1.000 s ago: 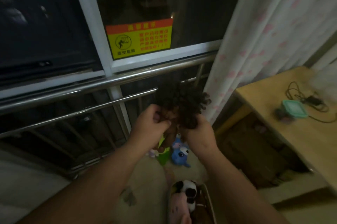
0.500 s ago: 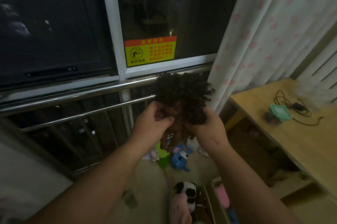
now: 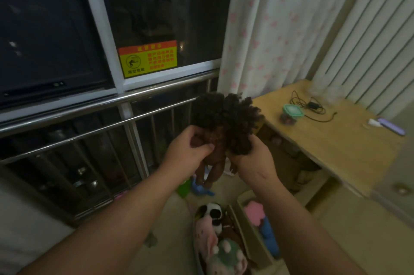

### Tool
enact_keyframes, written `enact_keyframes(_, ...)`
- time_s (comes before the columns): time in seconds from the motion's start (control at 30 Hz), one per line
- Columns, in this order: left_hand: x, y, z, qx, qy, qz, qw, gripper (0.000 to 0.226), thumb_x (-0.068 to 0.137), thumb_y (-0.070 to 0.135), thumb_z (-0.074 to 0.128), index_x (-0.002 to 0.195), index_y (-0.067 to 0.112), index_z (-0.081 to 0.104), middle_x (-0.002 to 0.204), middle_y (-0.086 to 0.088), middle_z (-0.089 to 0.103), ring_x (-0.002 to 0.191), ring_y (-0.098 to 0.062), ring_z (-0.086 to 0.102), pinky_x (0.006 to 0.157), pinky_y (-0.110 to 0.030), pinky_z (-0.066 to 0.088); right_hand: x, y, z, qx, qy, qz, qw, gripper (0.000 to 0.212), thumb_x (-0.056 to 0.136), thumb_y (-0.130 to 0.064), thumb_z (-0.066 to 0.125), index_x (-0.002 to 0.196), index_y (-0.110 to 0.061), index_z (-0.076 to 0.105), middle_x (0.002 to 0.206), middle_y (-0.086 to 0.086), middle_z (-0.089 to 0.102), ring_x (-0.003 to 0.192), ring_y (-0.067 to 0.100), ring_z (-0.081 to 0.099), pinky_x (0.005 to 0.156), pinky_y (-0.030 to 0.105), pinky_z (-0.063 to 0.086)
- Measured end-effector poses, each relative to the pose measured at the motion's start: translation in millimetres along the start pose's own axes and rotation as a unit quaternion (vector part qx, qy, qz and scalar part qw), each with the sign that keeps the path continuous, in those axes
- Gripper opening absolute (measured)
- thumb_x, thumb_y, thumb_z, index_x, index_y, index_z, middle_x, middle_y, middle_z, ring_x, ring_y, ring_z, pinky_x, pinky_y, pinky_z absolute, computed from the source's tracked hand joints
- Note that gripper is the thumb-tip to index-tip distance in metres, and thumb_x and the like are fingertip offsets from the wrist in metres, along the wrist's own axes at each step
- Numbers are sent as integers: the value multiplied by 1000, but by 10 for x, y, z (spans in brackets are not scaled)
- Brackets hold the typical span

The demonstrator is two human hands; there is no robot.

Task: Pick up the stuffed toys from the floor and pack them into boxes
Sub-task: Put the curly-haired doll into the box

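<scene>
Head view: left hand [image 3: 188, 151], right hand [image 3: 253, 160] grip doll [image 3: 224, 117]; sticker [image 3: 147, 58] writing unreadable.

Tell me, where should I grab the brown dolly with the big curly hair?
Grip the brown curly-haired doll round its narrow upper body, coming from the side, as the left hand does. It hangs upright; the hair the right hand holds looks loose and bulky.

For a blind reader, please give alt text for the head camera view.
Two hands hold up a dark doll with curly black hair before a railed night window: left hand grips its body, right hand its hair. Below, boxes on the floor hold soft toys; a wooden table is at right.
</scene>
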State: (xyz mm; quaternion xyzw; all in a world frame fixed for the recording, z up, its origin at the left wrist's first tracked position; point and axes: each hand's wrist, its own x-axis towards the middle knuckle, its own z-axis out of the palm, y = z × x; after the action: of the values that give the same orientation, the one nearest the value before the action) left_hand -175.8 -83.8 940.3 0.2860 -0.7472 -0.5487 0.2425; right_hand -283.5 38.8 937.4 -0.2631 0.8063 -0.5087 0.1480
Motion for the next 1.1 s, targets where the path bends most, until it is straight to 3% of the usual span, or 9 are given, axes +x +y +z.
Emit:
enact_keyframes(0.2, -147, 317, 573, 14, -8, 21, 1000, 20, 80, 19, 72, 86, 33, 58, 83, 9, 66, 80, -7, 64, 70, -26, 49, -117, 158, -687, -17, 15, -16, 1000, 30, 84, -27, 68, 112, -28, 60, 89, -16, 64, 67, -4, 59, 46, 6, 40)
enact_keyframes(0.33, -245, 577, 1071, -5, -5, 35, 999, 22, 80, 17, 72, 85, 34, 58, 80, 12, 65, 77, -3, 62, 66, -22, 44, -98, 348, -1233, -30, 19, -27, 999, 37, 79, -32, 72, 113, -33, 60, 98, -18, 65, 88, 1, 60, 63, 12, 42)
enact_keyframes(0.43, -302, 750, 1520, -23, -10, 36, 999, 22, 82, 17, 71, 86, 34, 58, 80, 13, 64, 78, -3, 61, 63, -19, 41, -56, 496, -1698, -33, 24, -28, 999, 39, 76, -31, 73, 112, -34, 60, 98, -18, 66, 89, 3, 61, 70, 21, 49)
enact_keyframes(0.63, -251, 958, 2293, -33, -9, 30, 999, 21, 81, 21, 72, 87, 35, 57, 82, 12, 64, 83, -8, 62, 64, -21, 43, 74, 754, -2457, -68, 29, -33, 997, 41, 78, -23, 72, 116, -30, 59, 94, -14, 63, 81, 7, 57, 56, 16, 39)
enact_keyframes(0.73, -180, 950, 2538, -27, -14, 26, 999, 21, 80, 19, 72, 86, 32, 57, 82, 9, 63, 83, -9, 62, 64, -20, 42, 158, 944, -2617, -76, 32, -21, 996, 39, 79, -23, 72, 116, -26, 60, 91, -13, 62, 73, -1, 53, 49, 9, 33)
enact_keyframes(1.0, 186, 669, 2988, -16, -92, -5, 996, 22, 83, 19, 70, 84, 35, 55, 84, 14, 61, 82, -5, 59, 63, -20, 40, 408, 1449, -2710, -59, 48, 47, 996, 39, 75, -20, 74, 113, -21, 64, 93, -7, 67, 85, 11, 63, 53, 10, 37)
enact_keyframes(1.1, 363, 460, 3214, -2, -119, -16, 993, 24, 81, 17, 70, 81, 34, 55, 80, 16, 61, 78, -4, 59, 61, -16, 41, 492, 1660, -2726, -62, 69, 82, 992, 37, 76, -23, 73, 112, -24, 64, 91, -10, 66, 79, 5, 60, 48, 5, 36)
